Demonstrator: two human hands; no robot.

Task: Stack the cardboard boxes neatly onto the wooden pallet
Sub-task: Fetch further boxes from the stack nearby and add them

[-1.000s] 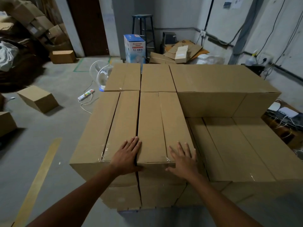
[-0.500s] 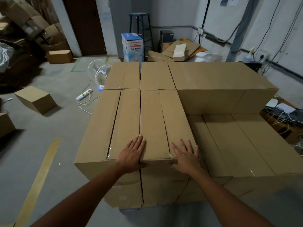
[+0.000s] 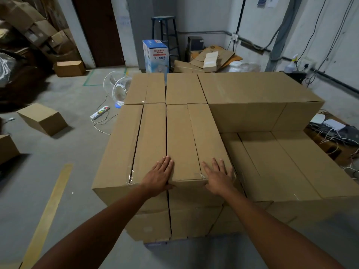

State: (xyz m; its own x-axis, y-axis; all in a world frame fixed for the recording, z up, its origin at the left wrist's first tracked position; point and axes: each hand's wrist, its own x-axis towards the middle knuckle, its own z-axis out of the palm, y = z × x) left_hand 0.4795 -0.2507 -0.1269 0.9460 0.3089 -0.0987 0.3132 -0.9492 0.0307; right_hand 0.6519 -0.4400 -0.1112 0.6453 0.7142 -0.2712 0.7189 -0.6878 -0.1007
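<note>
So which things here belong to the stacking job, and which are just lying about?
Job: stacked cardboard boxes, left hand and right hand flat on the near ones, loose box on the floor.
Lying about: fan, power strip, stool, blue carton.

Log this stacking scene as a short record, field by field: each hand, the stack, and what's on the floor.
left hand: flat, fingers straight, across the seam between left box and middle box
right hand: flat on the middle box's near right corner
stack: uneven top; tall box at back right, low boxes at near right
floor: loose box, fan, power strip
</note>
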